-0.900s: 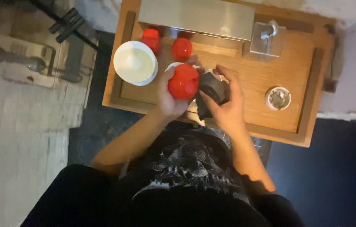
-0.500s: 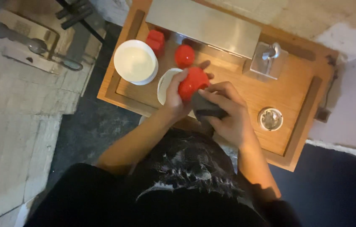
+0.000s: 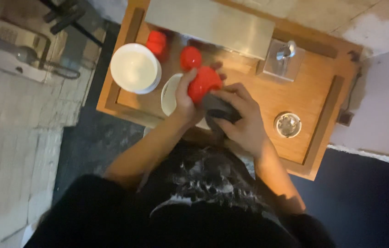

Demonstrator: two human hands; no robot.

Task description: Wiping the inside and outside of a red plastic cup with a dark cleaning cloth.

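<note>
My left hand (image 3: 184, 98) grips a red cup (image 3: 203, 82) above a wooden sink unit (image 3: 268, 98). My right hand (image 3: 245, 120) holds a dark cloth (image 3: 219, 108) pressed against the cup's side. Just under the hands lies a white plate (image 3: 169, 94), partly hidden by them. Two more red cups (image 3: 190, 57) (image 3: 156, 42) stand further back, and a white bowl (image 3: 135, 68) sits to the left of the plate.
A metal panel (image 3: 210, 20) runs along the back of the wooden unit. A metal tap (image 3: 282, 53) stands at the back right, a round metal drain (image 3: 287, 124) at the front right. Pale floor tiles (image 3: 6, 133) and a white appliance (image 3: 8, 48) lie left.
The view has shifted, so the unit sits more tilted in the frame. Both hands stay together on the red cup and cloth, which have turned slightly.
</note>
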